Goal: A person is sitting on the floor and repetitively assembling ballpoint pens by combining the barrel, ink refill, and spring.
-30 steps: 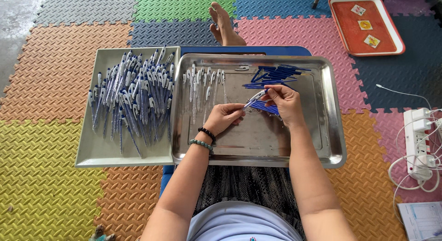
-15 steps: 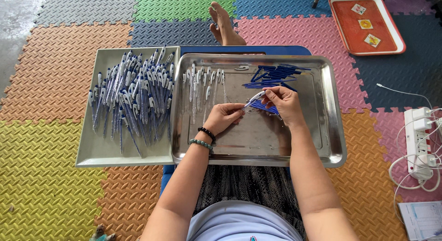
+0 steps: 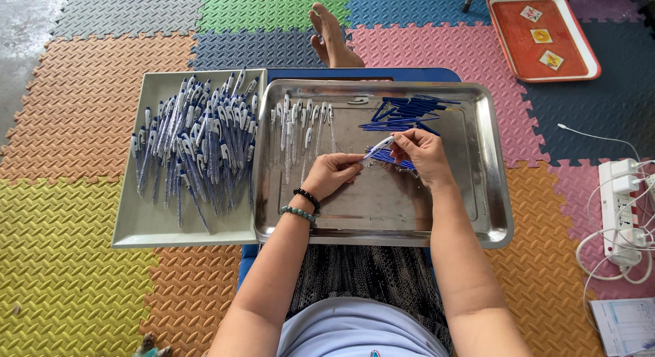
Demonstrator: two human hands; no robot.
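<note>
Over a shiny steel tray my right hand pinches a white and clear pen part at its upper end. My left hand, with two bead bracelets at the wrist, has its fingertips at the part's lower tip; whether it grips a small piece there I cannot tell. Blue pen pieces lie heaped at the tray's far side, more under my right hand. A row of clear pen barrels lies at the tray's far left.
A grey tray to the left holds several finished blue and white pens. A red tray with small cards lies far right on the foam mats. A power strip with cables sits right. A bare foot rests beyond the trays.
Both hands stayed over the steel tray's middle. The pen part between them has shifted slightly, and my fingers have closed in on it.
</note>
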